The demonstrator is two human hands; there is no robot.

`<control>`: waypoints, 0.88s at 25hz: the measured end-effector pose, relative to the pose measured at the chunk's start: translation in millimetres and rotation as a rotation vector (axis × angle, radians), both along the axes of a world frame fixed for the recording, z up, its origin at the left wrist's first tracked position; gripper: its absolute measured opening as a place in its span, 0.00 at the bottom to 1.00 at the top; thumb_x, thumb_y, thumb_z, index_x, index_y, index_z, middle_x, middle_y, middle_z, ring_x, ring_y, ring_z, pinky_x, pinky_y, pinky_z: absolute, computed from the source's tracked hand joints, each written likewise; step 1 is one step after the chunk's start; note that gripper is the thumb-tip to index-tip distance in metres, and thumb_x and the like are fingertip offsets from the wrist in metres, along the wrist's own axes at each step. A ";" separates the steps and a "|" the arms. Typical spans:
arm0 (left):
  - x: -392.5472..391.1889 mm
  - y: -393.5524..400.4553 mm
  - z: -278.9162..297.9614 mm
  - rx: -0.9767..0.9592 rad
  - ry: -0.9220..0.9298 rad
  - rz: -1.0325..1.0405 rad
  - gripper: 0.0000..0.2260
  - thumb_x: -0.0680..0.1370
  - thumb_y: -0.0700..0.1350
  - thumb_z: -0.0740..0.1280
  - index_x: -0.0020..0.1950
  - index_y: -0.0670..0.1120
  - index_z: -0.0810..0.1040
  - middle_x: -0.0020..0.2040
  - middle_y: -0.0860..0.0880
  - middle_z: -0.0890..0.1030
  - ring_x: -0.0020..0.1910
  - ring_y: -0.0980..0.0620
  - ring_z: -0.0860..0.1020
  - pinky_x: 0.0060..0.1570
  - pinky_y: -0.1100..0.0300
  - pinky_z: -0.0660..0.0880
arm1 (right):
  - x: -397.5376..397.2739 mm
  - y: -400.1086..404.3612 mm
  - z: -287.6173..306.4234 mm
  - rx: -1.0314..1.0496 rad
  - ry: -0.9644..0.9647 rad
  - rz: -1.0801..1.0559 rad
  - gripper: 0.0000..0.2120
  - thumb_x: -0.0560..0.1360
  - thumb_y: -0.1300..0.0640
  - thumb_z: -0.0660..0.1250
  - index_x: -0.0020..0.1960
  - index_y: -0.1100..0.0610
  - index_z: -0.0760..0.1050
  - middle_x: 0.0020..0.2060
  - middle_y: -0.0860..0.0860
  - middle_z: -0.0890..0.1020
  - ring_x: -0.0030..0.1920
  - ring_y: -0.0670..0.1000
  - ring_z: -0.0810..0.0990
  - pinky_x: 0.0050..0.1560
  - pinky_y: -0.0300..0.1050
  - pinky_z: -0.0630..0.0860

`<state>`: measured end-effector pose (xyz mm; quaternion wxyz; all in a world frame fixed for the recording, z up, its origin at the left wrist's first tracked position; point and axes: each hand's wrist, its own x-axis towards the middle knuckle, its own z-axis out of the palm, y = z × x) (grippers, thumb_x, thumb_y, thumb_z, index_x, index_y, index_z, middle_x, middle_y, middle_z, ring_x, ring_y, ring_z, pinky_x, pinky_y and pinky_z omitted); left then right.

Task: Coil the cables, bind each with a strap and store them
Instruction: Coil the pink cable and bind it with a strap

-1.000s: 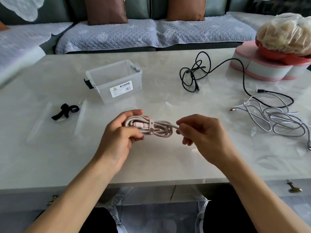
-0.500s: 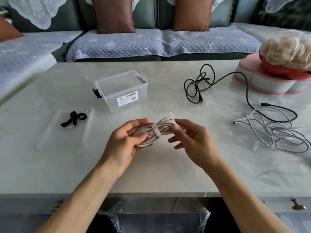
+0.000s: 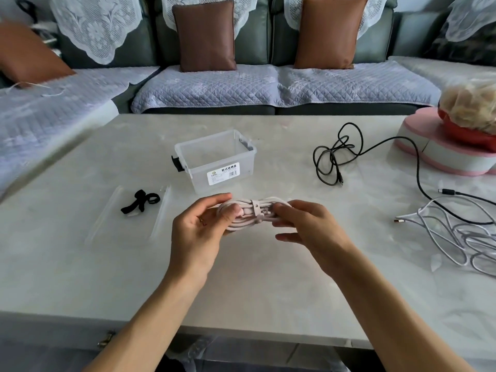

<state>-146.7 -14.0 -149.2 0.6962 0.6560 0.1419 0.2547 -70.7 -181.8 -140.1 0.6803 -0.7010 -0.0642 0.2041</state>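
From the head view, your left hand (image 3: 198, 232) grips one end of the pale pink coiled cable (image 3: 249, 214), thumb pressed on its loops, while your right hand (image 3: 308, 229) holds the other end with fingers curled round it. A matching strap (image 3: 256, 212) wraps the coil's middle. You hold the bundle above the marble table (image 3: 255, 285), just in front of the clear storage box (image 3: 217, 159). A black strap (image 3: 141, 201) lies left, a black cable (image 3: 335, 159) and grey cable (image 3: 456, 232) lie loose right.
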 end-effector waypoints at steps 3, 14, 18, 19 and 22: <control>1.6 7.5 -3.2 0.049 0.002 0.088 0.03 0.74 0.42 0.73 0.47 0.48 0.83 0.38 0.50 0.86 0.39 0.51 0.84 0.39 0.55 0.82 | -7.5 4.9 0.2 0.025 -0.152 0.135 0.07 0.79 0.59 0.67 0.55 0.57 0.80 0.45 0.56 0.85 0.43 0.54 0.84 0.47 0.50 0.83; 5.3 10.8 5.3 0.018 0.064 -0.058 0.06 0.78 0.37 0.68 0.51 0.45 0.83 0.39 0.50 0.85 0.39 0.52 0.83 0.37 0.58 0.81 | 8.7 20.7 8.5 0.078 0.105 -0.027 0.10 0.79 0.56 0.66 0.48 0.62 0.81 0.36 0.54 0.82 0.32 0.49 0.79 0.38 0.42 0.78; 20.4 32.1 18.6 -0.230 0.043 -0.065 0.10 0.77 0.32 0.66 0.53 0.44 0.82 0.45 0.45 0.86 0.44 0.50 0.84 0.41 0.58 0.81 | 31.7 22.8 28.4 0.225 0.130 0.004 0.09 0.79 0.56 0.67 0.49 0.62 0.80 0.42 0.57 0.84 0.39 0.53 0.84 0.44 0.46 0.80; 27.5 39.6 25.6 -0.255 0.019 -0.040 0.10 0.77 0.31 0.66 0.53 0.43 0.82 0.46 0.44 0.85 0.44 0.50 0.84 0.41 0.59 0.81 | 40.6 25.9 32.7 0.213 0.112 -0.016 0.09 0.79 0.56 0.67 0.50 0.62 0.80 0.44 0.58 0.84 0.40 0.53 0.84 0.45 0.46 0.81; 49.2 63.9 47.1 -0.265 -0.003 0.014 0.10 0.78 0.30 0.64 0.52 0.42 0.80 0.49 0.41 0.83 0.43 0.49 0.83 0.41 0.60 0.82 | 64.3 38.4 40.3 0.126 0.029 -0.070 0.08 0.78 0.58 0.67 0.51 0.62 0.79 0.47 0.59 0.85 0.40 0.52 0.84 0.45 0.45 0.82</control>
